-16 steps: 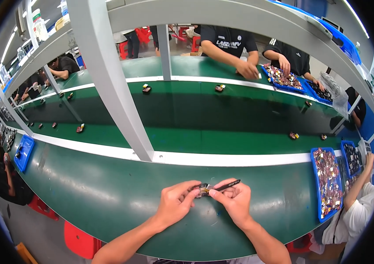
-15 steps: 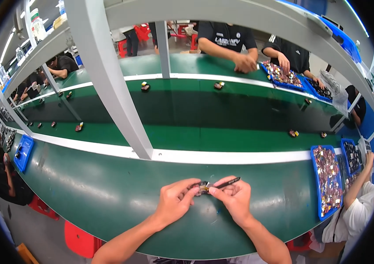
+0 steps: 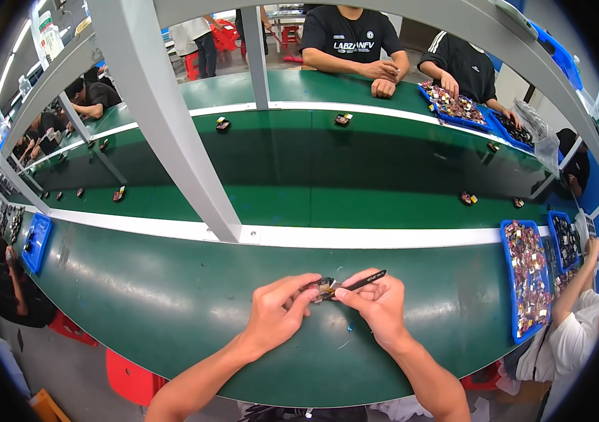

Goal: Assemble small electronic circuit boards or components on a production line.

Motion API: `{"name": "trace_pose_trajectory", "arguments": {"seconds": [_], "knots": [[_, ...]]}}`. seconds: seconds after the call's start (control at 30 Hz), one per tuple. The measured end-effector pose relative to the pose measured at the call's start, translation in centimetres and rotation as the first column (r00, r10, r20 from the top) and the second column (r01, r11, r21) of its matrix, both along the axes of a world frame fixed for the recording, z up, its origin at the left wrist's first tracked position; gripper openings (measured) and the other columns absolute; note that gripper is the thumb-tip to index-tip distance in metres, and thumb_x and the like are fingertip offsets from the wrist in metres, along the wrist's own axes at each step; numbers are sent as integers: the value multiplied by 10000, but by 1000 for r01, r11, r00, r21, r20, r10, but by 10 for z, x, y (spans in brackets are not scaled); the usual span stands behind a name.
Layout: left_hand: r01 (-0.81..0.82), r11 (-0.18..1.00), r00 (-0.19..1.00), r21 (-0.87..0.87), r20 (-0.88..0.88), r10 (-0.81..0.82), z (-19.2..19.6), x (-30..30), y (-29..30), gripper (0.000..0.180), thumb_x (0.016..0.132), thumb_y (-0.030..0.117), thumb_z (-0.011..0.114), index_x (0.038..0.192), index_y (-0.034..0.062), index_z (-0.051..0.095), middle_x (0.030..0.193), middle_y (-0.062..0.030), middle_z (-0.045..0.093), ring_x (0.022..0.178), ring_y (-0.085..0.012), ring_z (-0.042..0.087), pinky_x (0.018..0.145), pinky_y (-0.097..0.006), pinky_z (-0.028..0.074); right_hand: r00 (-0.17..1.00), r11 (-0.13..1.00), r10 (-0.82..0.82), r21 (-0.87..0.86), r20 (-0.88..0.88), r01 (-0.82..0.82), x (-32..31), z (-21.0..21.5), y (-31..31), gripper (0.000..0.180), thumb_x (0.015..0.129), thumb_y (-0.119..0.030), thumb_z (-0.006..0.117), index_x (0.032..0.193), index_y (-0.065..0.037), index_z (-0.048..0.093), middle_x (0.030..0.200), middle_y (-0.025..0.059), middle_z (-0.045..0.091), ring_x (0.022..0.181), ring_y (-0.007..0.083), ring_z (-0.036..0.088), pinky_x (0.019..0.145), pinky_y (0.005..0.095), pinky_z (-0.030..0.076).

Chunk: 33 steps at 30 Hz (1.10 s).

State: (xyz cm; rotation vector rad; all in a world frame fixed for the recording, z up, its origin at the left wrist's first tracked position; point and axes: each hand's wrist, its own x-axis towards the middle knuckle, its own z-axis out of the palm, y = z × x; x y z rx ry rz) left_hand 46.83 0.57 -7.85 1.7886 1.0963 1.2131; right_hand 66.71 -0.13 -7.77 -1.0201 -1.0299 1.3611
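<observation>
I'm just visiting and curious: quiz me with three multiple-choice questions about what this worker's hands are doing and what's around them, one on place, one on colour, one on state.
1. Where is the small part?
A. between the fingertips of both hands
B. lying on the far belt
C. in a blue tray

2. What colour is the table under the hands?
A. red
B. green
C. white

3. How is the thin black tool held?
A. lying loose on the table
C. pinched in the right hand, tip at the part
B. gripped by the left hand alone

Answers:
1 A, both hands meet on it above the table.
2 B, the surface is green.
3 C, the right fingers grip it.
</observation>
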Motion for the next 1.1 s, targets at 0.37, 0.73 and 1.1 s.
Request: {"name": "trace_pose_trajectory", "arguments": {"seconds": [0.37,0.73,1.1], "knots": [[329,800,891,-502,446,-87,-1,-11,10,290,1011,92,602,1254,-64,628,1015,-153,716,671,-160,689,486,-246,520,992,977,-73,209,103,50,-3,0,-6,137,833,64,777,925,18,687,736,-23,642,537,-32,411,473,166,298],[351,789,863,-504,501,-64,3,-10,9,315,1004,118,625,1253,-75,618,1007,-155,708,693,-161,693,507,-253,543,920,895,-275,425,280,138,-8,-9,-9,124,782,30,831,860,-9,742,606,-36,613,451,-14,372,439,201,241],[304,831,886,-467,459,-66,9,-11,11,296,980,77,642,1222,-92,648,935,-142,709,649,-154,689,473,-240,519,911,883,-239,466,337,60,-6,0,-12,133,793,80,794,853,22,692,845,114,753,499,-2,468,457,174,328]]}}
